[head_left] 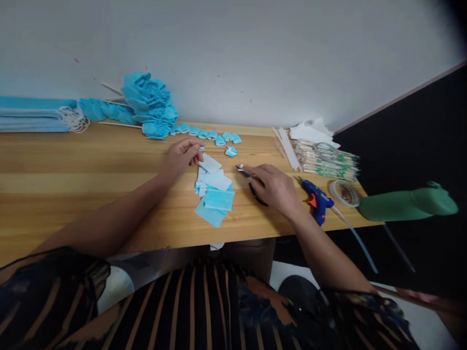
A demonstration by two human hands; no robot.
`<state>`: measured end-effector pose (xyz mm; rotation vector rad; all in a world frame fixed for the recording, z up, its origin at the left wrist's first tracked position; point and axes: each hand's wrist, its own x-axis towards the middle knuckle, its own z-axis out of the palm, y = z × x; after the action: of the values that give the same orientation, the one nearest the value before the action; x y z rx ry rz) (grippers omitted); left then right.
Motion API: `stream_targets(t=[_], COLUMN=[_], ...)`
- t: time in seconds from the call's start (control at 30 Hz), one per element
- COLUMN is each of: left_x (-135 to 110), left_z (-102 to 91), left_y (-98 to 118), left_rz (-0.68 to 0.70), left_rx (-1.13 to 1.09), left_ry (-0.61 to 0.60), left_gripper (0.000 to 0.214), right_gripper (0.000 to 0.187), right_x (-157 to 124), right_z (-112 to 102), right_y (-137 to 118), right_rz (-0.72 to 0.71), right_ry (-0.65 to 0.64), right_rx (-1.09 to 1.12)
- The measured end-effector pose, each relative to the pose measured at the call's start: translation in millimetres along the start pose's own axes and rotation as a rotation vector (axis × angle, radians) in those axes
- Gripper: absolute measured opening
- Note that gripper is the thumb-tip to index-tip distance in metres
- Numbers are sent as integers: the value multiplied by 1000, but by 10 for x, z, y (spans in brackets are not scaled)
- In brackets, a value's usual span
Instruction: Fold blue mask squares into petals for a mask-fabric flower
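The person's left hand hovered over the light wooden table, its fingers drawn together at the tips. They seemed to pinch a small light-blue scrap, though the scrap was too small to be sure. Just beside those fingertips lay a pale, almost white rectangular piece, the topmost of a loose pile of light-blue rectangular fabric pieces that sat near the table's front edge between the two hands.

The right hand rested on the table to the right of that pile. It was closed around the loops of a pair of black-handled scissors, whose tips pointed left toward the pile.

Behind the pile, a row of small rolled blue petals ran along the table, with one more folded blue bit lying apart from it. At the row's left end, a ruffled blue fabric flower on thin wooden sticks leaned against the white wall. A flat stack of blue face masks with white ear loops lay at the far left.

To the right of the right hand lay a blue hot-glue gun with an orange trigger, and near it a roll of clear tape. A bundle of paper-wrapped wooden sticks lay behind them. A green plastic object jutted past the table's right corner.
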<state>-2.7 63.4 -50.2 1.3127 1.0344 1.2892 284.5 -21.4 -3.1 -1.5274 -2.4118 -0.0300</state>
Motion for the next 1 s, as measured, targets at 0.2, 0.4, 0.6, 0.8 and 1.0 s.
stream_targets(t=[0.2,0.4,0.6,0.8,1.0], left_x=[-1,-4,-58,-72,-233], left_z=[-5,9,37,52,168], left_y=[-52,-48,10,55,291], left_rz=[8,33,58,100,169], left_rx=[19,22,40,45,62], left_ry=[11,63,81,86,55], left_gripper=[21,24,21,18,17], right_gripper=[34,38,38,41,35], right_x=[-324,-873,-1085,-1076,-780], right_z=[-176,-624,-538,-487,-766], right_y=[376,1442,1644,1536,931], right_rz=[180,673,845,877,476], right_ry=[152,29,-252,-215,254], right_rx=[15,-316,-356,-461,-343])
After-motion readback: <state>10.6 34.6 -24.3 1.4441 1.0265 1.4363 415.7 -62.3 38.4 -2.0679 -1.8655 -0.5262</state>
